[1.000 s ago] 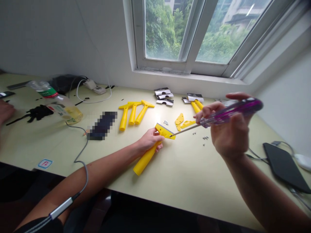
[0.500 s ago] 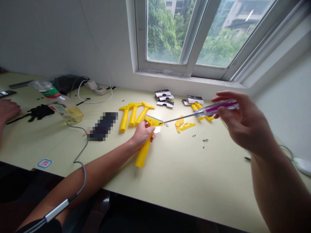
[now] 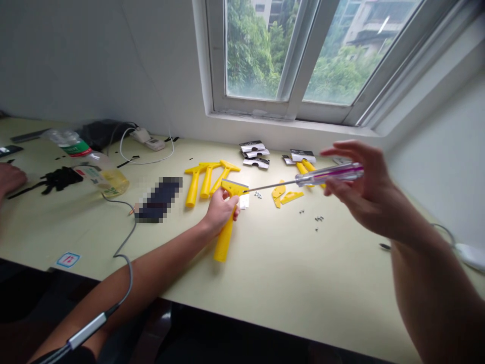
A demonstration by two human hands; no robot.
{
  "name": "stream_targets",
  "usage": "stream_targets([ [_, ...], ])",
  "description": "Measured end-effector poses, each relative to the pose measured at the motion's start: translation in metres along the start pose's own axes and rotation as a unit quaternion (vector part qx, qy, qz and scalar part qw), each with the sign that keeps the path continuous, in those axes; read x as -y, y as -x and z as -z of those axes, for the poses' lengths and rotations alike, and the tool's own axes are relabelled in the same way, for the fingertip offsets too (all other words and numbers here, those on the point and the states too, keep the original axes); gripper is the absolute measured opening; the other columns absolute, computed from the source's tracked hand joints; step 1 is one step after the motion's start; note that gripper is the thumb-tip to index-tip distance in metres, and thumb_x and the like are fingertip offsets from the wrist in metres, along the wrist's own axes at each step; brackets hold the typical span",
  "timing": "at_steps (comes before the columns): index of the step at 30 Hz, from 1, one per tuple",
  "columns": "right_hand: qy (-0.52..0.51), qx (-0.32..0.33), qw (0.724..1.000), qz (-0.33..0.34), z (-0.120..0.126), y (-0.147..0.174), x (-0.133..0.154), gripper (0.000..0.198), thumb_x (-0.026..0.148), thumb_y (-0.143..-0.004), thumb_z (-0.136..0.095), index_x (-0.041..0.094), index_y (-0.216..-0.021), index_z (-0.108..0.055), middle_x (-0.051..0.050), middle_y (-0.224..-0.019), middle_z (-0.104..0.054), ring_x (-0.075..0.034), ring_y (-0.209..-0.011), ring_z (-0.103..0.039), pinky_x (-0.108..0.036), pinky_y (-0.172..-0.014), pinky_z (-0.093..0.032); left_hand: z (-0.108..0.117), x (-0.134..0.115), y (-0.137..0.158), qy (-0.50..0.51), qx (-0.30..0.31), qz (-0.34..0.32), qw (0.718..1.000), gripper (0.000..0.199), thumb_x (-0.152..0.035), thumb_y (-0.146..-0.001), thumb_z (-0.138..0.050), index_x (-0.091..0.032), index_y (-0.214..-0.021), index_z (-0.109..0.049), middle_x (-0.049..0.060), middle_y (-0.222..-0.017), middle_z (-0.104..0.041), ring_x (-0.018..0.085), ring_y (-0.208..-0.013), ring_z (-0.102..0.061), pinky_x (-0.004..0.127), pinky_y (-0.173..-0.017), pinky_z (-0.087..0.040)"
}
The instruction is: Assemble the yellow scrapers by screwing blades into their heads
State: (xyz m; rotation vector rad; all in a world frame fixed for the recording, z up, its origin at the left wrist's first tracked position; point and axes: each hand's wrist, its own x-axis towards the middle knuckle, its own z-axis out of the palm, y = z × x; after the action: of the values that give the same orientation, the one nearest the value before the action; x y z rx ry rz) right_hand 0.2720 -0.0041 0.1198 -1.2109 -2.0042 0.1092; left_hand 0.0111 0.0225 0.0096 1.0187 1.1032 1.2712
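Note:
A yellow scraper point(image 3: 224, 241) with a metal blade along its head is gripped by my left hand point(image 3: 220, 210) just below the head. My right hand point(image 3: 366, 189) holds a screwdriver point(image 3: 329, 174) by its clear and purple handle, the index finger raised off it. The shaft points left, and its tip is at the right side of the scraper head; whether it sits in a screw I cannot tell. Beyond the tip lie several small screws point(image 3: 258, 194). Two loose yellow plastic pieces point(image 3: 291, 197) rest on the table below the shaft.
Three yellow scrapers point(image 3: 206, 179) lie behind my left hand. Black-and-white cards point(image 3: 254, 151) lie by the window wall. More screws point(image 3: 319, 219) are scattered at right. A tilted drink bottle point(image 3: 102, 172), black gloves point(image 3: 60, 178) and another person's hand point(image 3: 12, 178) are at left.
The screwdriver and my right hand have shifted slightly left, and the handle has turned a little. The scraper in my left hand has tilted slightly more upright.

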Motion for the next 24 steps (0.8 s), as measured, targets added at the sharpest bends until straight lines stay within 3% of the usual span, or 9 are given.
stream_targets([
  [3, 0.079, -0.052, 0.995, -0.042, -0.0002, -0.0008, 0.0007, 0.039, 0.045, -0.088, -0.055, 0.028, -0.122, -0.051, -0.006, -0.097, -0.066, -0.021, -0.067, -0.063, -0.039, -0.063, -0.052, -0.0001, 0.0003, 0.0001, 0.003, 0.006, -0.008, 1.0, 0.024, -0.017, -0.075, -0.061, -0.019, -0.091, -0.044, -0.002, -0.088, -0.053, 0.003, -0.04, -0.049, 0.019, -0.034, -0.037],
  [6, 0.055, -0.016, 0.998, -0.007, -0.0001, -0.0017, 0.0003, 0.047, 0.045, -0.087, -0.054, 0.029, -0.131, -0.044, -0.009, -0.118, -0.061, -0.022, -0.075, -0.064, -0.04, -0.065, -0.052, -0.0004, 0.001, 0.0007, 0.001, 0.003, -0.013, 1.0, 0.024, -0.019, -0.074, -0.061, -0.019, -0.09, -0.044, -0.002, -0.089, -0.053, 0.003, -0.04, -0.048, 0.019, -0.034, -0.037],
  [10, 0.076, -0.065, 0.994, -0.044, -0.0003, -0.0017, -0.0012, 0.035, 0.045, -0.088, -0.055, 0.028, -0.119, -0.054, -0.004, -0.091, -0.066, -0.02, -0.063, -0.062, -0.038, -0.061, -0.051, -0.0003, 0.0031, 0.001, 0.002, 0.004, -0.023, 1.0, 0.026, -0.021, -0.074, -0.064, -0.02, -0.091, -0.044, -0.001, -0.092, -0.056, 0.002, -0.04, -0.049, 0.019, -0.034, -0.037],
  [14, -0.021, 0.023, 0.999, -0.014, 0.0007, -0.0003, -0.0015, 0.053, 0.043, -0.087, -0.056, 0.031, -0.136, -0.039, -0.007, -0.116, -0.061, -0.019, -0.067, -0.063, -0.035, -0.056, -0.052, -0.0002, 0.005, 0.0006, 0.001, -0.004, -0.031, 1.0, 0.026, -0.022, -0.074, -0.063, -0.02, -0.091, -0.043, -0.001, -0.091, -0.055, 0.003, -0.04, -0.05, 0.019, -0.034, -0.037],
  [17, 0.064, -0.028, 0.997, -0.028, 0.0011, 0.0002, -0.0009, 0.038, 0.044, -0.089, -0.054, 0.029, -0.124, -0.051, -0.004, -0.088, -0.065, -0.019, -0.062, -0.06, -0.036, -0.059, -0.051, -0.0005, 0.005, 0.0007, -0.002, -0.001, -0.038, 0.999, 0.025, -0.021, -0.075, -0.061, -0.021, -0.091, -0.042, -0.001, -0.092, -0.054, 0.003, -0.041, -0.05, 0.019, -0.034, -0.037],
  [19, 0.064, -0.025, 0.997, -0.023, 0.001, 0.0, -0.0014, 0.043, 0.044, -0.089, -0.055, 0.028, -0.128, -0.048, -0.005, -0.09, -0.065, -0.021, -0.069, -0.062, -0.038, -0.063, -0.052, -0.0007, 0.0045, 0.0009, -0.004, 0.001, -0.041, 0.999, 0.024, -0.021, -0.075, -0.061, -0.02, -0.091, -0.042, -0.001, -0.093, -0.054, 0.003, -0.041, -0.05, 0.019, -0.034, -0.037],
  [21, 0.0, 0.013, 1.0, -0.008, 0.0009, -0.0005, -0.0031, 0.052, 0.044, -0.087, -0.057, 0.029, -0.134, -0.042, -0.007, -0.103, -0.065, -0.022, -0.076, -0.064, -0.038, -0.065, -0.053, -0.0009, 0.0042, 0.001, -0.004, -0.001, -0.041, 0.999, 0.024, -0.021, -0.075, -0.061, -0.021, -0.09, -0.042, -0.002, -0.092, -0.055, 0.002, -0.04, -0.049, 0.019, -0.033, -0.036],
  [24, 0.023, -0.027, 0.999, -0.033, 0.0013, -0.0016, -0.0072, 0.041, 0.043, -0.087, -0.058, 0.029, -0.125, -0.05, -0.004, -0.09, -0.066, -0.021, -0.069, -0.064, -0.037, -0.063, -0.054, -0.001, 0.0045, 0.001, 0.0, 0.001, -0.038, 0.999, 0.025, -0.022, -0.074, -0.062, -0.021, -0.09, -0.042, -0.002, -0.091, -0.055, 0.003, -0.04, -0.049, 0.018, -0.033, -0.036],
])
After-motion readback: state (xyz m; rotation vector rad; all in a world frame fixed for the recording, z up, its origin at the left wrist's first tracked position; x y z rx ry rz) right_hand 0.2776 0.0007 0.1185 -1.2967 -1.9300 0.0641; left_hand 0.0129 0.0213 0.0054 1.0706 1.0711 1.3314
